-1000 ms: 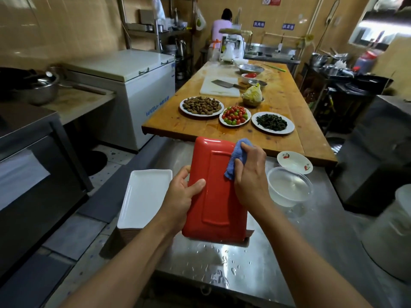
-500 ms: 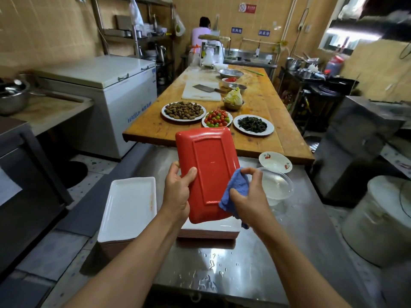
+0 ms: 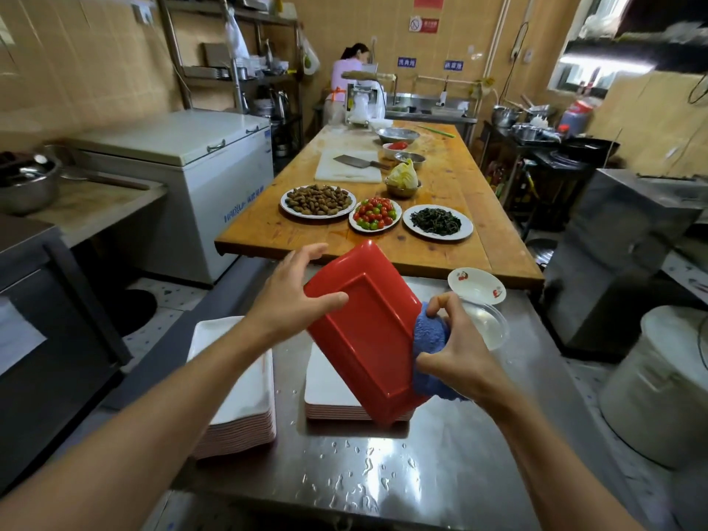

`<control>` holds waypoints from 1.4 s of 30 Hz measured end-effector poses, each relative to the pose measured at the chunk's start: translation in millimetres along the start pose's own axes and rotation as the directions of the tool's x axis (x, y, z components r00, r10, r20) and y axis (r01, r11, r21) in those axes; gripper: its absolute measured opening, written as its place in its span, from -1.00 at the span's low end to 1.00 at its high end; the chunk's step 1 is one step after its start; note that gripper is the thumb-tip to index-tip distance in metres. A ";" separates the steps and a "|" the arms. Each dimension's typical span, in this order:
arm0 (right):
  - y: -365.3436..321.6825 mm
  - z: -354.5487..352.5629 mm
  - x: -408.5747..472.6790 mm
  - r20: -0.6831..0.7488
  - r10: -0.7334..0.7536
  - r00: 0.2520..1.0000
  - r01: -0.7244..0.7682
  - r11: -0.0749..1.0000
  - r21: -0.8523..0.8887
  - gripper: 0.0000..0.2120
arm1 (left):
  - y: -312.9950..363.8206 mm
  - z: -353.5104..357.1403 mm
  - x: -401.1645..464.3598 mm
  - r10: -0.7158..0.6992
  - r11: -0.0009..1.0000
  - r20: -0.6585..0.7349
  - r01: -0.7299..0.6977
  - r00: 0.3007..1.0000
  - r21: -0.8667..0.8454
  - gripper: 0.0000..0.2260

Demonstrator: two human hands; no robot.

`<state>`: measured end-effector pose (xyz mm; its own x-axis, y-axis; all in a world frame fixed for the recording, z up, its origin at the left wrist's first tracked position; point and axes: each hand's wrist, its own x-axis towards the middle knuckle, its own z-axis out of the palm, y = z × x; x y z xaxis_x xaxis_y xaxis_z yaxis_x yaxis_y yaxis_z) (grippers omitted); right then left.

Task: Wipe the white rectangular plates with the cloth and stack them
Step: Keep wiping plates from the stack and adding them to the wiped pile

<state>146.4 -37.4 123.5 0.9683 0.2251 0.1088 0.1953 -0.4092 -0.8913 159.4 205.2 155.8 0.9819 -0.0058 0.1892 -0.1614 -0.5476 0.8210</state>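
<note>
Gripping the tilted plate [image 3: 367, 331] between them, left hand [image 3: 295, 300] opposite cloth-clutching [image 3: 429, 335] right hand [image 3: 456, 354].

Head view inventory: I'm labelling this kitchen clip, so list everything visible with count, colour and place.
plate: one, red underside showing, tilted above the steel table
cloth: one, blue, against the plate's right edge
plate stacks: two, white-topped, left and under the red plate
steel table: one, wet, near
saucer: one, white with red print, steel table's far side
clear bowl: one, beside the saucer
food plates: three, peanuts, tomatoes, greens, wooden table
cleaver: one, on a white board
chest freezer: one, white, left
left hand: grip on the plate's left edge
right hand: grip on the cloth
</note>
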 end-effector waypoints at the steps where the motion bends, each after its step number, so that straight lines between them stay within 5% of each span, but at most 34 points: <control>1: -1.2 -2.6 -0.5 0.031 -0.003 1.000 0.003 1.000 0.014 -0.49 | 5.1 -5.4 6.4 -0.008 1.000 0.089 0.009 0.996 -0.013 -0.30; 6: -3.6 -10.6 1.7 0.109 -0.023 0.994 0.023 1.000 -0.002 -0.51 | 6.8 -11.2 16.5 -0.035 0.947 0.407 0.160 0.913 -0.278 -0.56; 17: -24.9 13.6 26.2 -0.063 -0.352 0.934 0.310 0.884 -0.351 -0.61 | 3.8 8.6 -2.3 -0.080 0.861 0.241 0.189 0.967 -0.472 -0.62; 21: -3.5 4.4 20.2 -0.119 -0.339 0.933 0.247 0.845 -0.475 -0.56 | -4.4 4.3 -6.6 -0.155 0.809 0.209 0.246 0.965 -0.534 -0.63; 25: 16.0 -2.6 14.1 -0.165 -0.231 0.959 0.158 0.918 -0.364 -0.54 | -11.8 8.5 -8.2 -0.231 0.758 0.200 0.305 0.952 -0.576 -0.59; 32: 14.2 -4.5 5.2 -0.163 -0.247 0.955 0.173 0.914 -0.368 -0.50 | -18.5 27.0 1.4 -0.399 0.583 0.230 0.439 0.888 -0.683 -0.79; 42: 37.3 14.1 -24.6 -0.100 -0.309 0.946 0.187 0.770 -0.610 -0.52 | -22.5 42.8 2.1 -0.555 0.381 0.294 0.552 0.778 -0.742 -0.86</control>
<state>127.7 -45.7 81.4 0.8710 0.2511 0.4223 0.4269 -0.8123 -0.3974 169.3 181.7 114.7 0.8825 0.0533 -0.4672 0.4076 0.4088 0.8166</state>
